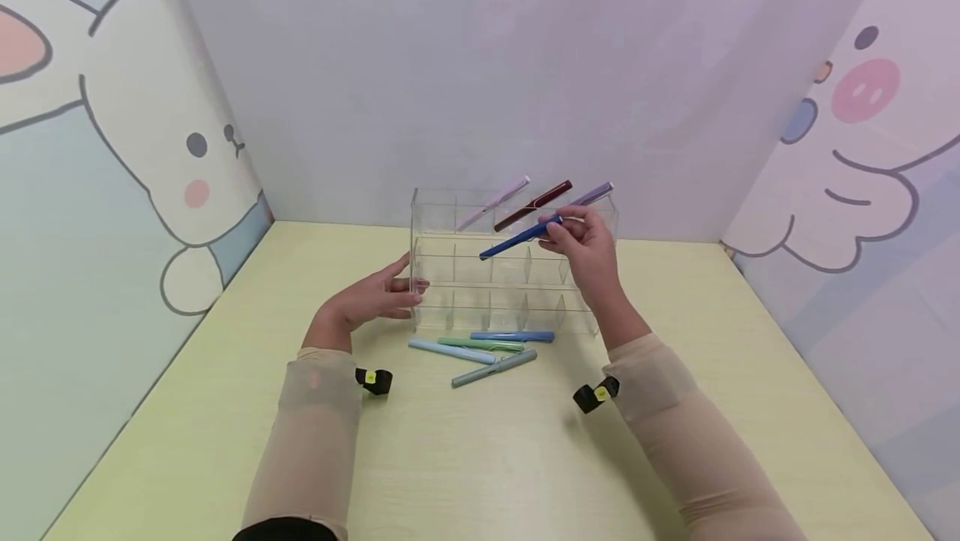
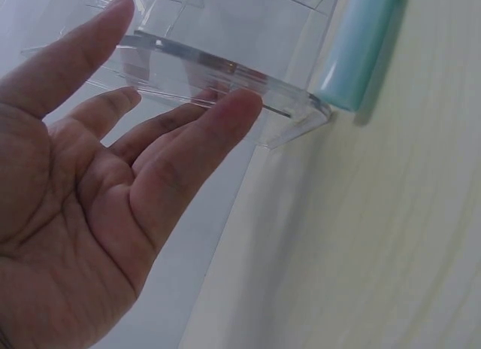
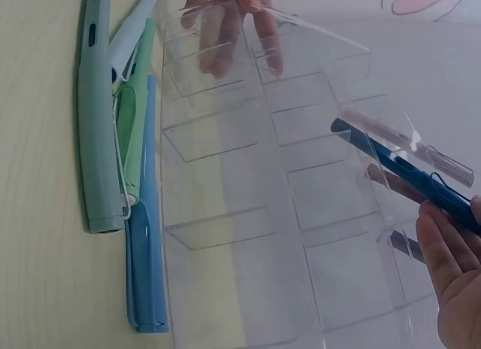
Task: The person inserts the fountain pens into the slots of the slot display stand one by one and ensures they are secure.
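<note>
Your right hand (image 1: 588,245) pinches the dark blue pen (image 1: 521,237) between thumb and fingers, toward 3 o'clock of the middle of the clear rack (image 1: 472,284). The pen slants in front of the upper rows, one end toward 2 o'clock, the other toward 8; you cannot tell from here whether it touches the rack.

Your left hand (image 1: 375,299) is at the rack's 9 o'clock end, fingers apart and mostly extended, with fingertips at the clear end wall.

Along the back row, toward 12 and 1 o'clock, three pens lean with their upper ends toward 2 o'clock: a pale pink pen (image 1: 493,205), a dark red pen (image 1: 532,207) and a purple pen (image 1: 594,193), whose lower part your right hand hides.

At the rack's 6 o'clock side, four pens lie close together on the table (image 1: 487,458). The blue pen (image 1: 513,336) is nearest the rack, then the green pen (image 1: 480,344), with the light blue pen (image 1: 450,350) toward 8 o'clock and the grey-green pen (image 1: 495,368) closest to you.
</note>
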Available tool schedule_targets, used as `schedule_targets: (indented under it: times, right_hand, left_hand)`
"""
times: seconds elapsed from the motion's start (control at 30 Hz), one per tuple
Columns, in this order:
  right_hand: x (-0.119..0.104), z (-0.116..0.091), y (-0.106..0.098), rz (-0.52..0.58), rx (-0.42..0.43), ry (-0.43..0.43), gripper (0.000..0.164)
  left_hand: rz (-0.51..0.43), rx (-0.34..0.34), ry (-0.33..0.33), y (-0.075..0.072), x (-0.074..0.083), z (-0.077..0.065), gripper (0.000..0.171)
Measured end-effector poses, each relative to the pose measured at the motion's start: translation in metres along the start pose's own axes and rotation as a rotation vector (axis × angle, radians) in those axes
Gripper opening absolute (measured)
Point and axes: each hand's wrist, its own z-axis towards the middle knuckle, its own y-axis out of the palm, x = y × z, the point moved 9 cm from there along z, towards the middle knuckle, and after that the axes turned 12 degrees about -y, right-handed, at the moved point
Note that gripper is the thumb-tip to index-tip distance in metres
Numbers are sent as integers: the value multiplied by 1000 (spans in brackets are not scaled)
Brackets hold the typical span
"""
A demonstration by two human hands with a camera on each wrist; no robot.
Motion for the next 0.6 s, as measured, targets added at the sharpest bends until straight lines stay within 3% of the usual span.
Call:
schedule_targets:
  times: [0.4, 0.6]
  right_hand:
    - [10, -7, 20, -83, -107, 14, 40]
    - [13, -7, 26, -164, -147, 42, 34]
  left_hand:
    - [-1, -4, -2, 2, 2, -2, 90]
    - [-8, 0, -2, 1, 2, -1, 89]
